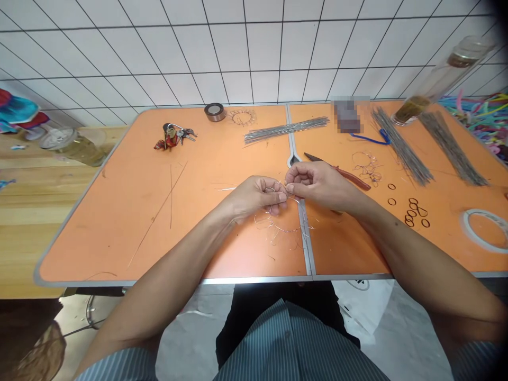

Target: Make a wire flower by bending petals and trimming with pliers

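Note:
Both my hands meet over the middle of the orange table (222, 243). My left hand (265, 194) is closed, pinching a thin wire ring (283, 231) that hangs below the fingers with short wire ends sticking out. My right hand (311, 182) pinches at the same wirework, thumb against forefinger; the exact strand is too fine to make out. Behind my right hand lies a pair of pliers (353, 177) with reddish handles, partly covered by the hand. Several dark small rings (413, 211) rest to the right of my right forearm.
Bundles of straight wire (286, 129) lie at the back, more wire (405, 148) at the right. A tape roll (215, 111), keys (182, 134), a tilted-looking glass bottle (440, 79) and a white ring-shaped roll (470, 233) surround the work. A metal seam (309, 254) crosses the tabletop.

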`<state>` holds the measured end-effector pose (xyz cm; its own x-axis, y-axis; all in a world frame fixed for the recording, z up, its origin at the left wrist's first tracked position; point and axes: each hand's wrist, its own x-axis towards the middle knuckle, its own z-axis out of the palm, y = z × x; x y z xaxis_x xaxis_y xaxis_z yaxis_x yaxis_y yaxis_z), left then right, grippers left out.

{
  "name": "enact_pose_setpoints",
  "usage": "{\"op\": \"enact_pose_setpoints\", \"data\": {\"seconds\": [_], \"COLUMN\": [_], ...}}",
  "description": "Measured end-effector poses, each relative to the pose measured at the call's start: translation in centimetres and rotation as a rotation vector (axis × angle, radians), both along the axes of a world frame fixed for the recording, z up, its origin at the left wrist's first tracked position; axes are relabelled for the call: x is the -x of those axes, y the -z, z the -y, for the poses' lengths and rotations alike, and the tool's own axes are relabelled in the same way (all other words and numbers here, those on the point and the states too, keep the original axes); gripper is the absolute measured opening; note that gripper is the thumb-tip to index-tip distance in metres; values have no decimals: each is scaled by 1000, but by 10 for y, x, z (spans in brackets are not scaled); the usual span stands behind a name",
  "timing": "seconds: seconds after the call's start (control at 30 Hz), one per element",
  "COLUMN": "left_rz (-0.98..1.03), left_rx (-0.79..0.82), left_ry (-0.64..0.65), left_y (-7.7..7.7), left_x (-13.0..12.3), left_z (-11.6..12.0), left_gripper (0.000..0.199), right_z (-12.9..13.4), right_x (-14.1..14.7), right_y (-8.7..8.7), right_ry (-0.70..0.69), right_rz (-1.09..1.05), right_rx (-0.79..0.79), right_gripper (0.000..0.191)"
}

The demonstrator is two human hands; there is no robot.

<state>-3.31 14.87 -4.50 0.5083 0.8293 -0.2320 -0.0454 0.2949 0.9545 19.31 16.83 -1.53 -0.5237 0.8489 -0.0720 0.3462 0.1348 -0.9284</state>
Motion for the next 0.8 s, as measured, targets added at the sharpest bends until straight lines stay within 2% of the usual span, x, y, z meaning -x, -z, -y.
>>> {"op": "enact_pose_setpoints", "data": {"seconds": [0.23,0.4,0.6,0.8], "left_rz": [56,55,-23,-42], "left_rx": [56,52,8,-50], "left_ry": [-61,-94,-134,-144], "left_y": [5,4,-3,-5], "left_x": [-3,-6,-9,-9], "left_z": [0,1,3,5], "left_gripper": [22,19,14,12], "right_z": [0,-1,-1,1], "right_x": [-2,-2,1,6], "right_y": [-4,-4,2,1], "right_ry": [30,60,86,134], "right_rz": [-20,-38,-75,-107], "right_rx": [33,73,99,118], "right_gripper": [13,15,16,24]}}
